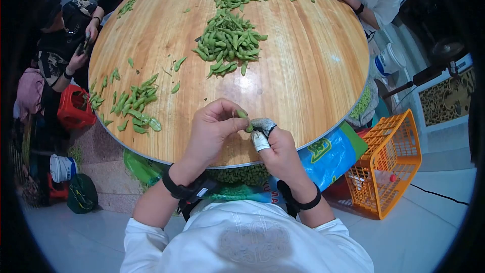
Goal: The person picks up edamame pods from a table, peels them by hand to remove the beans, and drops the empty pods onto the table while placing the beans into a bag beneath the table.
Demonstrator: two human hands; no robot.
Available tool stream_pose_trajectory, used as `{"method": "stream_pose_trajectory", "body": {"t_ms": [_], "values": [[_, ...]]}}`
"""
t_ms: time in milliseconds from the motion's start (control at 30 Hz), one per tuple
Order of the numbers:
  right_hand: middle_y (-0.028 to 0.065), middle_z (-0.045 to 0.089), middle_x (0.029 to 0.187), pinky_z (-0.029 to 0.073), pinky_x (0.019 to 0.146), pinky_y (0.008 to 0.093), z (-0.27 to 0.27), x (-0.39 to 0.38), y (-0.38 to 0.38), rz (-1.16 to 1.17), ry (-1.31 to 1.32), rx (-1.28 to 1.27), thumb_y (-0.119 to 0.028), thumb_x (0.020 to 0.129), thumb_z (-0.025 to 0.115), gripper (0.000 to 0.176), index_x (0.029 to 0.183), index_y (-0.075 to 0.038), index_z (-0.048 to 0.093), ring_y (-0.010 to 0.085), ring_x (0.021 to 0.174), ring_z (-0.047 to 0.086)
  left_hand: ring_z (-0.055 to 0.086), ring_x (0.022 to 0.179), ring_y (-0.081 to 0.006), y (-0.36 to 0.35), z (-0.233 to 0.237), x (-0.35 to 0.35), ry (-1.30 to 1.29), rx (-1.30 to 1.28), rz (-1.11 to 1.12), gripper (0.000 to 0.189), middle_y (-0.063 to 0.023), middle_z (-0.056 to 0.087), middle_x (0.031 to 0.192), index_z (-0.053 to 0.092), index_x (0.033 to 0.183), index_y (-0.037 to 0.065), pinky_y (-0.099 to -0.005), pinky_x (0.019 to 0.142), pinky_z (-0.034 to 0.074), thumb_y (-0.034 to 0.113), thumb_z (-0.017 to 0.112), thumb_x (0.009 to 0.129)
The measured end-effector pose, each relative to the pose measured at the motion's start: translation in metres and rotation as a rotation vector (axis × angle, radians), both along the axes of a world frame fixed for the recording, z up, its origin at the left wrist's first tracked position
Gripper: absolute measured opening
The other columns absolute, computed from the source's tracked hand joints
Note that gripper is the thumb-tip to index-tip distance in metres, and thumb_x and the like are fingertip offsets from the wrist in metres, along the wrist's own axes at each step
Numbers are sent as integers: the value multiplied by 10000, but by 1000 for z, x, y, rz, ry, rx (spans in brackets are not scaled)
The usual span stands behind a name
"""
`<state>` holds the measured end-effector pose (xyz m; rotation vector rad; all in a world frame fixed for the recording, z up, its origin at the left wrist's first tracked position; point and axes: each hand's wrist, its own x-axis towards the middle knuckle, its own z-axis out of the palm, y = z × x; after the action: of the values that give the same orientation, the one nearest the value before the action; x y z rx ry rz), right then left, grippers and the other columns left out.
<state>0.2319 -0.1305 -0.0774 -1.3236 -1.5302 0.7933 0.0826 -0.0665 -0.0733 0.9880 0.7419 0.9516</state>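
Note:
Over the near edge of the round wooden table (298, 71), my left hand (214, 129) pinches a green edamame pod (242, 115) between thumb and fingers. My right hand (280, 154) meets it from the other side, its covered fingertips closed at the pod's lower end. One right finger wears a grey cover (263, 123) and another a white cover (260, 141). Beyond my hands lies a large pile of pods (230, 40). A smaller, looser group of pods (136, 100) is spread to the left.
Below the table edge, a container of shelled beans (242, 175) sits before me. An orange crate (386, 164) stands at right, near a blue plastic bag (331, 156). A red stool (75, 106) is at left. Several people sit around the table, one person's hands (83, 53) at left.

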Motion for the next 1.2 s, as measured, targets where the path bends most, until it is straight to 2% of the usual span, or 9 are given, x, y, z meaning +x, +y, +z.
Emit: {"method": "stream_pose_trajectory", "body": {"t_ms": [167, 267, 400, 533, 700, 833, 900, 1033, 1200], "values": [[187, 550, 667, 437, 542, 356, 6, 9, -5, 172, 669, -516, -79, 855, 498, 127, 918, 11, 560, 325, 584, 562, 552, 660, -74, 2, 6, -4, -32, 32, -126, 127, -29, 625, 788, 600, 885, 19, -203, 601, 437, -31, 630, 772], [189, 536, 650, 445, 541, 369, 4, -1, -4, -13, 91, -8, -53, 830, 500, 125, 916, 13, 562, 353, 594, 558, 548, 674, -70, 1, 12, -1, 13, -89, -175, 146, -24, 618, 790, 591, 905, 11, -214, 600, 443, -27, 635, 772], [213, 539, 675, 453, 558, 422, 9, -10, -14, -114, -212, 154, -7, 768, 495, 171, 921, 29, 562, 411, 648, 548, 549, 709, -65, -11, 9, 8, 191, 125, -20, 197, -19, 601, 844, 577, 950, 8, -211, 634, 458, -31, 646, 770], [191, 519, 633, 446, 525, 388, 6, -4, -12, -109, -108, 69, -16, 796, 495, 136, 907, 37, 556, 349, 570, 549, 583, 783, -82, -15, 11, 9, 181, 123, -14, 248, -20, 607, 885, 578, 997, 3, -220, 708, 489, -51, 650, 766], [116, 499, 587, 408, 481, 329, 10, 10, -14, -3, 625, -491, -72, 851, 526, 144, 942, 34, 562, 183, 485, 480, 592, 799, -84, -11, 6, 1, 126, 67, -76, 205, -43, 619, 900, 586, 1014, -41, -214, 709, 499, -16, 607, 812], [53, 536, 617, 406, 474, 289, 5, 13, -15, 63, 561, -566, -97, 852, 547, 152, 946, 19, 578, 134, 505, 494, 586, 742, -72, -17, 3, 6, 115, -19, -38, 179, -29, 628, 840, 608, 993, -7, -215, 661, 490, 3, 612, 815], [-1, 544, 645, 398, 474, 235, -5, 8, -13, -86, -48, 74, -129, 851, 580, 148, 917, 3, 584, 77, 527, 485, 577, 727, -64, -21, 3, 6, 257, 112, -16, 174, -25, 625, 832, 608, 988, -4, -204, 646, 480, 0, 606, 814], [-18, 555, 658, 393, 467, 217, 1, 19, -9, -97, 54, -63, -155, 842, 609, 162, 888, -2, 584, 66, 519, 493, 550, 706, -42, -33, 13, 7, 469, 361, -42, 157, -18, 609, 833, 587, 974, -6, -178, 602, 452, -8, 590, 817], [0, 561, 626, 396, 440, 205, 23, 19, -12, 37, 516, -431, -142, 838, 612, 129, 820, -16, 590, 72, 496, 520, 556, 667, -55, -38, 12, 2, 290, 180, -75, 144, -37, 609, 822, 568, 952, -8, -190, 577, 460, -35, 578, 812]]}}
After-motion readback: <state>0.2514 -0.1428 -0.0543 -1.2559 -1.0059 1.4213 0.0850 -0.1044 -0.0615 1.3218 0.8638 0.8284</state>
